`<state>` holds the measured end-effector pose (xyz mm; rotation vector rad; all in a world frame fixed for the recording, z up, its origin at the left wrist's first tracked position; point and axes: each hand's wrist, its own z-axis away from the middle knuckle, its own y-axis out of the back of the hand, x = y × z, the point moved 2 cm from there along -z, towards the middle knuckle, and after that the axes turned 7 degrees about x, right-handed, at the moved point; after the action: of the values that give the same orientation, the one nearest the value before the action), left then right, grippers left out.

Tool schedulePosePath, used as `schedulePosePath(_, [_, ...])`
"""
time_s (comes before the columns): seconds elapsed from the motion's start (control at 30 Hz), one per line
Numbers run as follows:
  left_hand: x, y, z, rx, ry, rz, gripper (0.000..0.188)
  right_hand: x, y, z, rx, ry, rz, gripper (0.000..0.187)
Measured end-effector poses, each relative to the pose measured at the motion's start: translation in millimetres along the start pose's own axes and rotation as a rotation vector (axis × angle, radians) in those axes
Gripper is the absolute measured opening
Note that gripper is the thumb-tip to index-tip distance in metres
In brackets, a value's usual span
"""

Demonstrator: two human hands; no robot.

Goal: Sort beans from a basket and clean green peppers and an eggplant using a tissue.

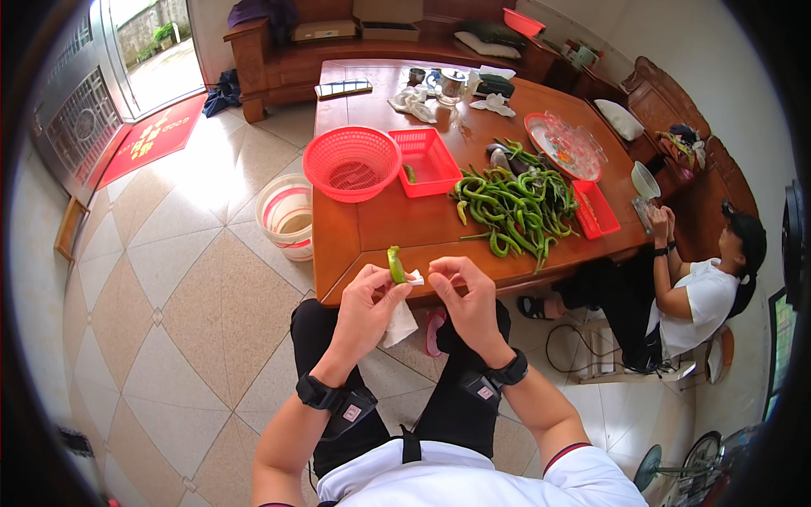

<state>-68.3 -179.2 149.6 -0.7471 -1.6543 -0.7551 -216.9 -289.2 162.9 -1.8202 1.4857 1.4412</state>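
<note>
My left hand (365, 302) is closed around a green chili pepper (395, 264), held upright above the table's near edge. A white tissue or cloth (400, 326) is in the same hand, hanging below the fingers, with one end sticking out beside the pepper. Just right of that end is my right hand (470, 302), its thumb and forefinger drawn together in a pinch. Whatever lies between those fingertips is too small to make out. Beyond my hands a large heap of green chili peppers (524, 207) covers part of the table, with dark eggplants (500, 159) behind it.
On the wooden table (372, 232) stand a round red basket (352, 165), a square red basket (427, 162) holding one pepper, a red tray (596, 209) and a plate (562, 145). A bucket (285, 216) is at the table's left. Another person (684, 296) sits at the right.
</note>
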Motion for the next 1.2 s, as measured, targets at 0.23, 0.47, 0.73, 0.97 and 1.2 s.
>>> schedulePosePath(0.23, [2.5, -17.8, 4.8, -0.001, -0.233, -0.225, 0.015, 4.5, -9.5, 0.7, -0.287, -0.172, -0.259, 0.027])
schedulePosePath(0.47, [4.5, -15.5, 8.4, -0.048, -0.202, -0.382, 0.021, 8.5, -5.2, -9.3, -0.221, -0.417, -0.492, 0.028])
schedulePosePath(0.73, [13.0, -0.7, 7.6, 0.167, -0.192, -0.328, 0.021, 17.3, 16.3, -30.5, -0.048, -0.404, -0.589, 0.033])
schedulePosePath(0.97, [8.2, -5.1, -0.9, 0.238, -0.289, -0.271, 0.014, 6.0, -11.2, -24.1, -0.024, -0.041, -0.114, 0.023])
schedulePosePath(1.2, [-28.5, 31.0, -7.1, 0.372, -0.182, -0.409, 0.013, 20.7, -19.9, -23.9, -0.049, 0.466, 0.276, 0.034])
